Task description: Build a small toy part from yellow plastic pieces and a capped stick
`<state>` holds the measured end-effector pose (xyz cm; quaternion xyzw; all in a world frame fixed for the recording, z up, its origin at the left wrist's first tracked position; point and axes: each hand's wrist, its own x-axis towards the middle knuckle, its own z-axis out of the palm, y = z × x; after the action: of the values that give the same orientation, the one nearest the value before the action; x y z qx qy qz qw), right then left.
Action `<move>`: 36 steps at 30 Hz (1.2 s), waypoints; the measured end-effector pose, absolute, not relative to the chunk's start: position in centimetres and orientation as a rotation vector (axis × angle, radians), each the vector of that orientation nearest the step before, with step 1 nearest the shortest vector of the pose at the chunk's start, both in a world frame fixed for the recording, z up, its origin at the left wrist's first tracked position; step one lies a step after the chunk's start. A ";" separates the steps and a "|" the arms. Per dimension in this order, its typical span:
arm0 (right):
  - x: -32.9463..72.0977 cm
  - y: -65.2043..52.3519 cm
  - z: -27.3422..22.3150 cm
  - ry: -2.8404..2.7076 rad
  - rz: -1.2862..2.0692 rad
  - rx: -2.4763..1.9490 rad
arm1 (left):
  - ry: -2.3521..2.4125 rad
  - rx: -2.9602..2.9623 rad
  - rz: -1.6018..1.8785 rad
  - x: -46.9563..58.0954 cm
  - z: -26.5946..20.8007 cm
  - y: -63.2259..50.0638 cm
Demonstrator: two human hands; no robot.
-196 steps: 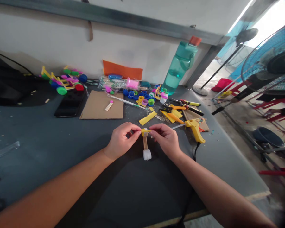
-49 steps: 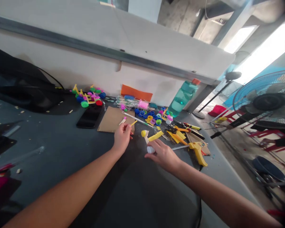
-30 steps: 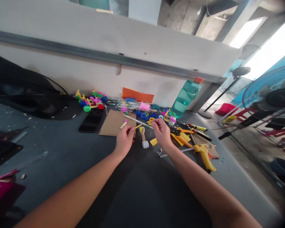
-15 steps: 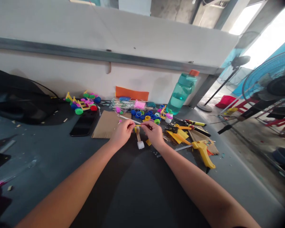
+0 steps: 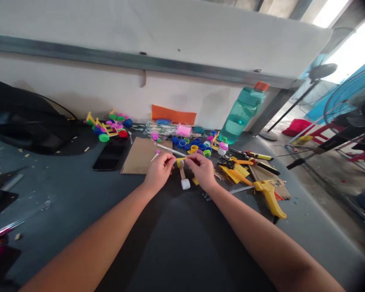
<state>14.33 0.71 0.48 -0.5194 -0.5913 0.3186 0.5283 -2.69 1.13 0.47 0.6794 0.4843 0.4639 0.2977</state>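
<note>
The yellow strip (image 5: 181, 159) is held crosswise, beyond the white cap (image 5: 185, 184) and at the far end of the wooden stick (image 5: 182, 173), its ends pinched by the left hand (image 5: 158, 170) and right hand (image 5: 203, 170), presumably to keep it straight. One second earlier the right hand was off the strip; it is now clamped on it, with loose bottle caps (image 5: 194, 149) beyond.

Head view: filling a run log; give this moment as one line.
left hand: pinching yellow strip; right hand: pinching same strip; white-ended stick piece: near both hands; yellow glue gun: farther right
</note>
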 end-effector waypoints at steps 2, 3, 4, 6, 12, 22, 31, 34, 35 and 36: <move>14.4 0.7 0.4 -1.428 0.753 -1.232 | 1.292 1.784 1.242 -2.5 0.4 1.0; 14.5 0.7 0.4 -1.430 0.748 -1.231 | 1.292 1.762 1.250 -2.4 0.4 1.0; 14.5 0.7 0.3 -1.427 0.745 -1.233 | 1.292 1.735 1.263 -2.4 0.3 1.0; 14.6 0.8 0.3 -1.409 0.747 -1.244 | 1.299 1.690 1.299 -2.4 0.0 0.9; 14.7 0.9 0.1 -1.382 0.766 -1.257 | 1.463 1.832 1.340 -3.0 -0.1 0.5; 14.5 0.7 0.0 -1.423 0.752 -1.265 | 1.550 2.084 1.293 -2.9 0.5 0.0; 14.6 0.7 0.1 -1.439 0.744 -1.271 | 1.471 2.065 1.258 -3.2 -0.1 0.5; 14.6 0.7 0.0 -1.436 0.751 -1.275 | 1.451 2.061 1.256 -3.2 -0.1 0.5; 14.6 0.7 0.0 -1.429 0.754 -1.277 | 1.446 2.062 1.252 -3.1 -0.1 0.5; 14.6 0.7 0.0 -1.420 0.757 -1.277 | 1.442 2.064 1.249 -3.1 -0.1 0.5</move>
<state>14.57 0.71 0.02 -0.5320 -0.5917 0.3155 0.5170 -3.12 0.49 -0.05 0.7243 0.5061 0.4382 0.1650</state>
